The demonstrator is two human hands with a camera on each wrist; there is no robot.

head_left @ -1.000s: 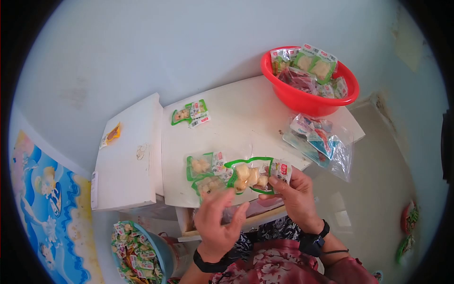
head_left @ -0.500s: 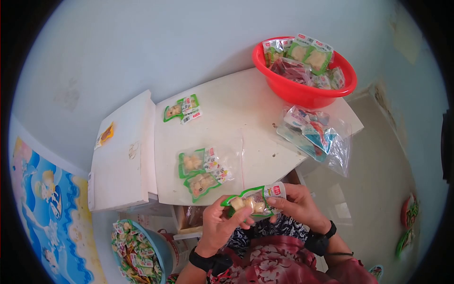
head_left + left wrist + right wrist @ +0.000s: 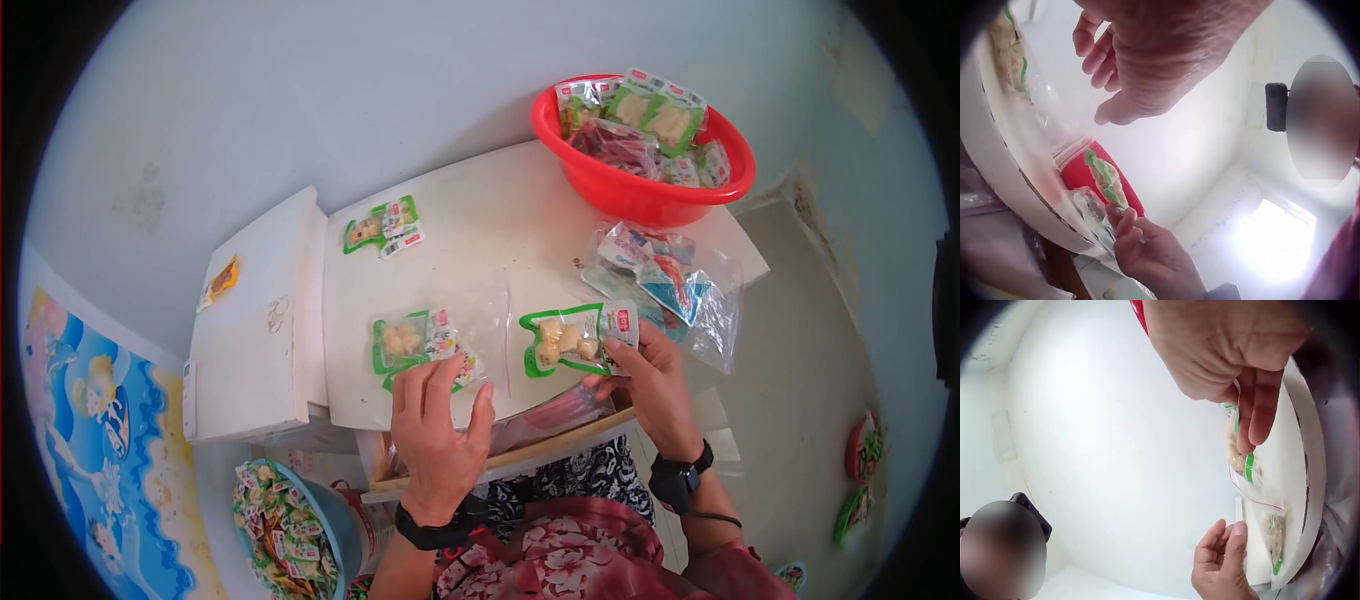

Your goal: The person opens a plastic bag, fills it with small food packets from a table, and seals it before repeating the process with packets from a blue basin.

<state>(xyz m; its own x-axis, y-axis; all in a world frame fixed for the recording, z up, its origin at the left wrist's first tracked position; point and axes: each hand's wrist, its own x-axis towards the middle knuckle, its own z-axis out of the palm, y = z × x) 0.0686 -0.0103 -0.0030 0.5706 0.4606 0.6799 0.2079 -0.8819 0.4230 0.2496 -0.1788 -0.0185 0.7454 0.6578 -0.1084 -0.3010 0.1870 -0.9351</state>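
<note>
The white, curved-edged table (image 3: 440, 270) before me carries a round red plastic basin (image 3: 640, 200), green-and-white plastic packets (image 3: 388, 226) and a clear plastic bag (image 3: 717, 315) overhanging one edge.

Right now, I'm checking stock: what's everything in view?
held packet: 1, green, right hand
near packets: 2, green, by left hand
zip bag: 1, clear, by near packets
back packets: about 2, green, table's rear
yellow packet: 1, yellow, left ledge
basin: 1, red, filled, table's right
bagged packs: several, blue, near basin
bucket: 1, blue, filled, floor left
table: 1, white, centre
drawer: 1, wooden, below table
poster: 1, blue, left
floor items: 2, red-green, right
left hand: 1, over table
right hand: 1, holding packet
</note>
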